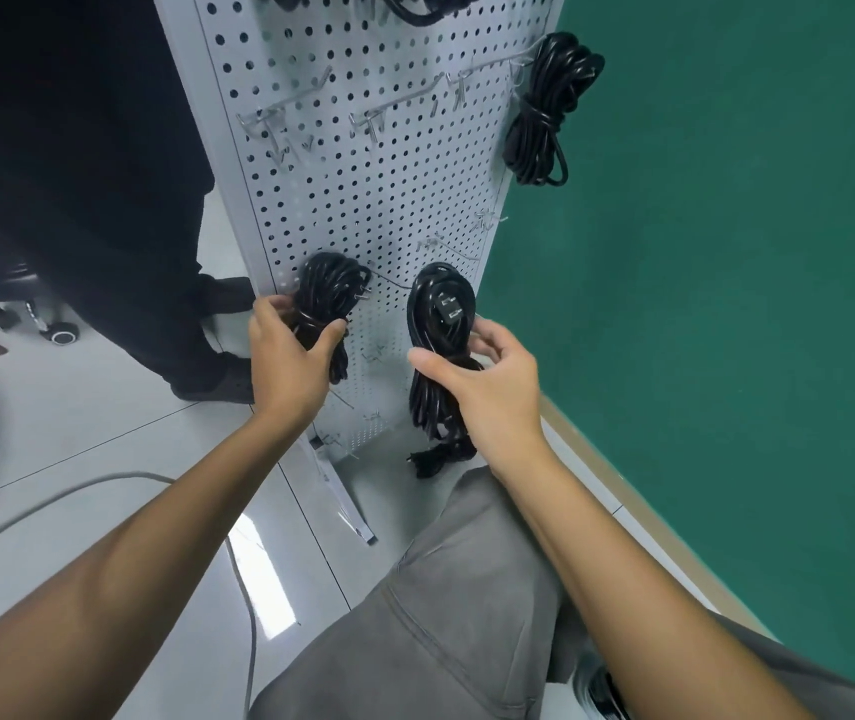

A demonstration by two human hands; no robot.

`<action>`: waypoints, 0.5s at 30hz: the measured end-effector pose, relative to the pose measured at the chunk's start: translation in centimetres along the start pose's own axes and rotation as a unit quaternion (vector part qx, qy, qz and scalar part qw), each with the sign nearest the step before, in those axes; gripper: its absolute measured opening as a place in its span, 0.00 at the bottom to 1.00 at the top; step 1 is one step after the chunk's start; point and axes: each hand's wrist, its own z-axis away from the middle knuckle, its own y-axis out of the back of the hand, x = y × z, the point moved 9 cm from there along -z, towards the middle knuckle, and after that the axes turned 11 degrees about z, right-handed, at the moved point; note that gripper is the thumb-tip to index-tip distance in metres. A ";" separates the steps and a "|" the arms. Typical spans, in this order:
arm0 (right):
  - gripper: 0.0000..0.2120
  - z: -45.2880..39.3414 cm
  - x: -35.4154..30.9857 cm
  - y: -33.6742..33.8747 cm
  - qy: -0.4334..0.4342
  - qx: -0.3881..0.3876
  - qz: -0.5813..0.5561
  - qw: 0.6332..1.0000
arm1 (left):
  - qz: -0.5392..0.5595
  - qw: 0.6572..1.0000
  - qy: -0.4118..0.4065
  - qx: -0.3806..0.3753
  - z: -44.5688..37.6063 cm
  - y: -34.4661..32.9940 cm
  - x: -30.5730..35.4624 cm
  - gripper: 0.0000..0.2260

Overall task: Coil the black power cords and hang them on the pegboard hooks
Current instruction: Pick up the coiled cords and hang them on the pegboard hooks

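Tall grey pegboard stood against the green wall, with a person in black just beside its left edge. High on the right, one coiled cord hung from a hook. Low down, two more bundles were against the board. The left hand had its fingers curled round the left coil. The right hand wrapped thumb and fingers round the right coil, its plug facing out. I couldn't tell if either was hooked.

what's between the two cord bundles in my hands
Head view: pegboard with a thin empty hook, between the left bundle and the right bundle.
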 end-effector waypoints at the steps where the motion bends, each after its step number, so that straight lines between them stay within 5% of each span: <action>1: 0.29 -0.5 -0.3 -0.1 0.007 0.006 0.007 1.000 | -0.011 1.000 -0.002 0.005 0.1 0.3 0.1 0.25; 8: 0.35 -3.4 -1.7 -1.5 0.059 -0.011 0.058 0.997 | -0.091 0.989 -0.112 -0.013 3.7 1.5 3.7 0.17; 15: 0.36 -4.8 -0.4 -2.2 0.053 0.018 0.040 0.998 | -0.128 0.980 -0.126 -0.085 6.3 -0.7 3.2 0.12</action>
